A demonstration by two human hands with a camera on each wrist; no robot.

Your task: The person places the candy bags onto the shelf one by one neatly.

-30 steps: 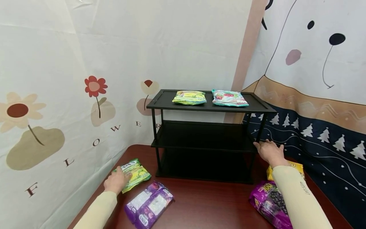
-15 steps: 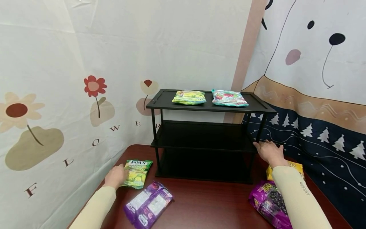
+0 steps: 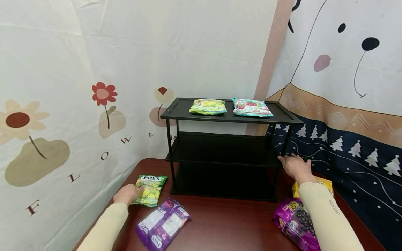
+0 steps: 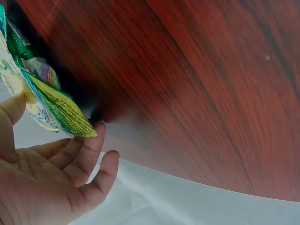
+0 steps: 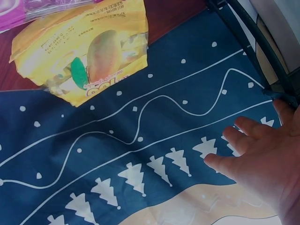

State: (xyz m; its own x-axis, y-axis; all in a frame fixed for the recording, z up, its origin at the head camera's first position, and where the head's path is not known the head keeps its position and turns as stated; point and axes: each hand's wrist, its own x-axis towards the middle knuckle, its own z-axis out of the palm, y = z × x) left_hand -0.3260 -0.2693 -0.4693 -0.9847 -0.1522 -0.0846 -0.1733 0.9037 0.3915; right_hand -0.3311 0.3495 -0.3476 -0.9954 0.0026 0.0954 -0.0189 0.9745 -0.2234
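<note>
Atop rack [image 3: 226,148]: two bags [image 3: 207,107], seemingly done
Desk [image 3: 226,223]: four, seemingly left
Left hand [image 3: 127,194]: pinches green bag [image 3: 150,190]
Right hand [image 3: 296,169]: spread

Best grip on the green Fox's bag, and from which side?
Likely the left edge of the green Fox's bag, pinched from the left: it tapers thin there, while the black rack and purple Fox's bag crowd its right and near sides.
</note>
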